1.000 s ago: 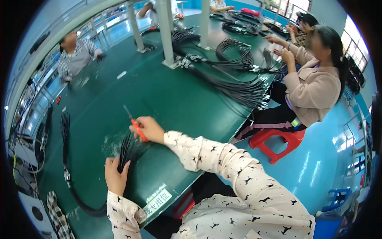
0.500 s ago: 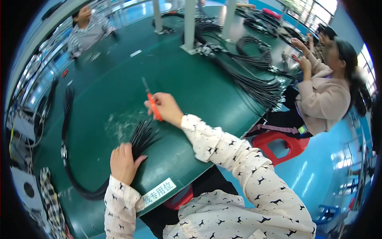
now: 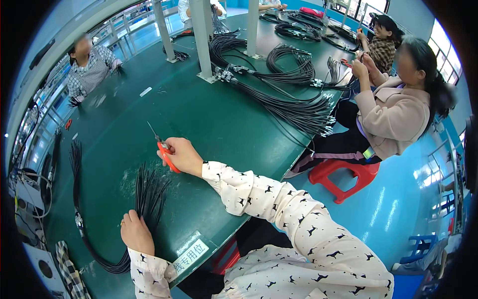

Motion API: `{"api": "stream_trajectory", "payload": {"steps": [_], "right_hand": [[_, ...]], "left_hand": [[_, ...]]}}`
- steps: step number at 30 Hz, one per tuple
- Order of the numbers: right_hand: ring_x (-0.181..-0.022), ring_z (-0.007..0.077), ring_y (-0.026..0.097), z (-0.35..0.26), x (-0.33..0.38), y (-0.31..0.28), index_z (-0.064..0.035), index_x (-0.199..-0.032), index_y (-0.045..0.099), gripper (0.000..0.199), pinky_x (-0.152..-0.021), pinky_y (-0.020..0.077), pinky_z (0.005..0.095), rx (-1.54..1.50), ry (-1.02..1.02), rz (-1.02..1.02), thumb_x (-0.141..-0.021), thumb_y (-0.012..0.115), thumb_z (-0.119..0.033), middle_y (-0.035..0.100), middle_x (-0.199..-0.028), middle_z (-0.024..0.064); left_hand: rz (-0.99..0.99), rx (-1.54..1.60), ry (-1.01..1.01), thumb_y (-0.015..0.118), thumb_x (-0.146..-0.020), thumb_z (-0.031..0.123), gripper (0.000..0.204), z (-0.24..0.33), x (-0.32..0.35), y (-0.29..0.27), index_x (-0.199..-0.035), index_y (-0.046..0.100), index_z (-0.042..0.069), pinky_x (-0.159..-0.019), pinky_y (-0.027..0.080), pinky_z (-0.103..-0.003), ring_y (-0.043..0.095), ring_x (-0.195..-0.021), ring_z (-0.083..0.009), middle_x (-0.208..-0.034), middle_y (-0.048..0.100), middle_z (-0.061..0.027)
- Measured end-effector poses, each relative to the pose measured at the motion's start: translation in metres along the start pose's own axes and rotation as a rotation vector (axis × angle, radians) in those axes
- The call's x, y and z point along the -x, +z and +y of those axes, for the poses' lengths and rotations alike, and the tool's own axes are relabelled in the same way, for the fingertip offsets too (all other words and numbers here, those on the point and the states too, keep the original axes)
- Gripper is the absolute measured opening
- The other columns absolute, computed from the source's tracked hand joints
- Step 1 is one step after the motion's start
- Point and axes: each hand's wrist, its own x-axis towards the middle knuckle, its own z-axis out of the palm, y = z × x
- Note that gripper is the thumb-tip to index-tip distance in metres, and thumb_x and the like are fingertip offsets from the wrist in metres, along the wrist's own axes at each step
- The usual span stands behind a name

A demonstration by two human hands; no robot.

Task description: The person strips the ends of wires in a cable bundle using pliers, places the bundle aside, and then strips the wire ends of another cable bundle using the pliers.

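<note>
My right hand (image 3: 180,155) is closed around the orange handles of a pair of scissors (image 3: 166,155). Their slim metal blades point up and to the left, above the table. Below them, a bundle of thin black cables (image 3: 148,192) fans out with its loose ends toward the far side. My left hand (image 3: 137,233) grips this bundle near the base of the fan; the thumb is hidden. From there the bundle curves left as a thick black sleeved harness (image 3: 102,261), past a silvery band (image 3: 78,219), to another fanned end (image 3: 75,152).
Pale scraps lie on the green table (image 3: 224,129). Grey posts (image 3: 203,45) rise from it, beside piles of black cable harnesses (image 3: 284,102). A co-worker (image 3: 393,99) sits at the right near a red stool (image 3: 343,177); another person (image 3: 92,72) is across the table.
The view has shifted somewhat. My left hand has come nearer to me, and its cable fan points more straight away. The scissors remain in my right hand, which has moved left and nearer.
</note>
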Motion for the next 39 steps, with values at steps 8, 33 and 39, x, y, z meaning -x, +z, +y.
{"api": "stream_trajectory", "payload": {"steps": [8,33,39], "right_hand": [[-0.053,0.0085,0.054,0.013,-0.006,0.002,0.0024,-0.074,0.049,0.012,-0.044,0.0407,0.0224,0.086,-0.100,0.004,-0.080,0.056,-0.005,0.055,-0.061,0.0062],[-0.044,0.0074,0.051,-0.047,0.039,0.022,0.0016,-0.077,0.053,0.019,-0.040,0.0397,0.0192,-0.449,0.182,-0.614,-0.075,0.065,-0.013,0.057,-0.067,0.0054],[-0.048,0.0094,0.054,-0.030,0.044,0.034,0.0003,-0.076,0.051,0.017,-0.044,0.0422,0.0202,-0.549,0.199,-0.518,-0.072,0.066,-0.007,0.055,-0.062,0.0039]], "left_hand": [[-0.160,0.352,0.060,0.050,-0.078,0.002,0.008,-0.009,-0.005,-0.032,-0.080,0.043,0.000,-0.055,0.039,-0.034,0.050,-0.064,-0.0248,-0.070,0.048,-0.0117],[0.029,1.123,-0.104,0.036,-0.092,0.013,0.010,0.010,-0.007,0.012,-0.088,0.038,0.004,-0.034,0.023,-0.015,0.033,-0.040,-0.0022,-0.057,0.041,-0.0002],[-0.015,1.046,-0.235,0.038,-0.091,0.011,0.010,0.025,-0.007,-0.005,-0.084,0.038,0.003,-0.038,0.027,-0.016,0.035,-0.043,-0.0028,-0.059,0.040,-0.0001]]}}
